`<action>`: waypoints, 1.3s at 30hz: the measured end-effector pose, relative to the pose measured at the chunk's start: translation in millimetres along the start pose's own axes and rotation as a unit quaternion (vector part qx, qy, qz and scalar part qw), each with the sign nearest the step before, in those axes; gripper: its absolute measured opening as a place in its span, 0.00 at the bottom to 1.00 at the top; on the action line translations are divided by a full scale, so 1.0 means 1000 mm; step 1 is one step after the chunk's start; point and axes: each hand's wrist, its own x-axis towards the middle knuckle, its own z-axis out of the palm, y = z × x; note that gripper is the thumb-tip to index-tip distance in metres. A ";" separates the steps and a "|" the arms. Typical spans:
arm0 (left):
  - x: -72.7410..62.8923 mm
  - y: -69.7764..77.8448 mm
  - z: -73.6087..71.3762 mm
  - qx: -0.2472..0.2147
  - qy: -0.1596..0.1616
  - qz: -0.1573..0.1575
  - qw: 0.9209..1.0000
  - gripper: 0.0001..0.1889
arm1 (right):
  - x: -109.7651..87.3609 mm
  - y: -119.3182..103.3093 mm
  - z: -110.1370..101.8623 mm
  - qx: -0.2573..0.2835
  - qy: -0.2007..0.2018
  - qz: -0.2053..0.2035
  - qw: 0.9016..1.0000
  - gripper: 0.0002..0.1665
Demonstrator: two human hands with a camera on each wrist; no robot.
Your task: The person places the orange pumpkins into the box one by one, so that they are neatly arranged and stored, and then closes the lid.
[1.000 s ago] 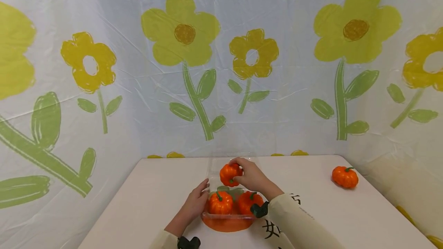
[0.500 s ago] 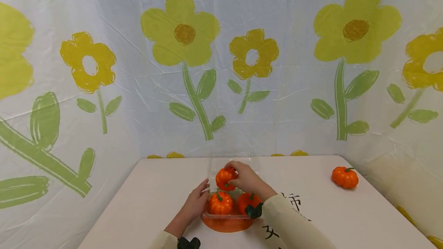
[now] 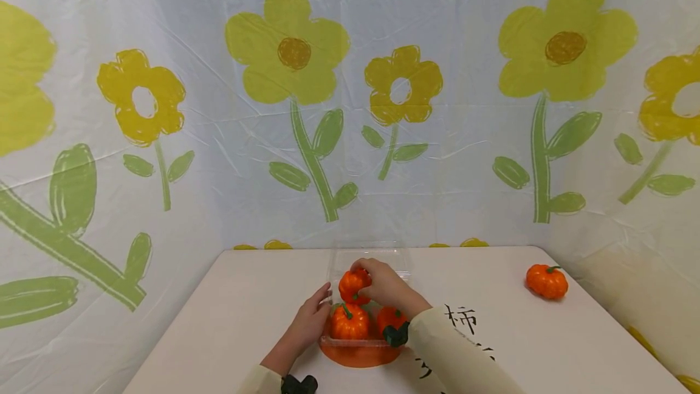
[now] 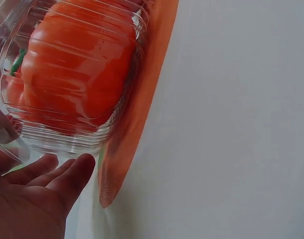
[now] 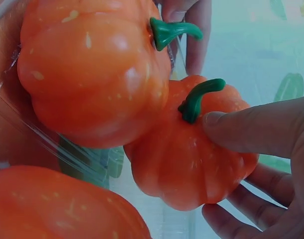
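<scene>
The right hand [image 3: 385, 286] pinches a small orange pumpkin [image 3: 352, 286], thumb on its top beside the green stem [image 5: 197, 101] and the other fingers [image 5: 241, 219] curled under its body. The pumpkin hangs over the far half of a clear plastic tray [image 3: 358, 342], just above the two pumpkins already in it. In the right wrist view the held pumpkin [image 5: 191, 152] is squat, wider than it is tall, and its stem curves up and off to the right in that view, away from the tray's near-left pumpkin [image 5: 92, 69], whose side it touches or nearly touches.

The tray holds that near-left pumpkin [image 3: 348, 321], stem up and leaning toward the far wall, and a near-right pumpkin [image 3: 389, 320] partly hidden behind the right wrist. Seen through the tray's ribbed wall [image 4: 87, 139] in the left wrist view, one pumpkin [image 4: 79, 64] fills the near corner. The tray stands on an orange print [image 3: 358, 354] on the white table [image 3: 235, 315].

The left hand [image 3: 310, 321] lies with straight fingers against the tray's left wall, palm toward it, holding nothing.

A fourth pumpkin [image 3: 547, 281] sits on the table well to the right of the tray, near the flowered backdrop [image 3: 295, 108]
</scene>
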 end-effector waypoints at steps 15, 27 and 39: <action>0.001 0.000 0.001 0.007 0.002 0.008 1.000 0.29 | 0.005 0.002 0.007 -0.038 -0.012 0.010 0.999 0.22; 0.001 0.000 0.001 0.008 0.005 0.012 1.000 0.29 | 0.007 0.000 0.007 -0.051 -0.022 0.006 0.998 0.20; -0.001 0.004 0.001 0.011 0.008 0.006 1.000 0.29 | 0.011 -0.002 0.005 -0.064 -0.028 -0.001 0.998 0.16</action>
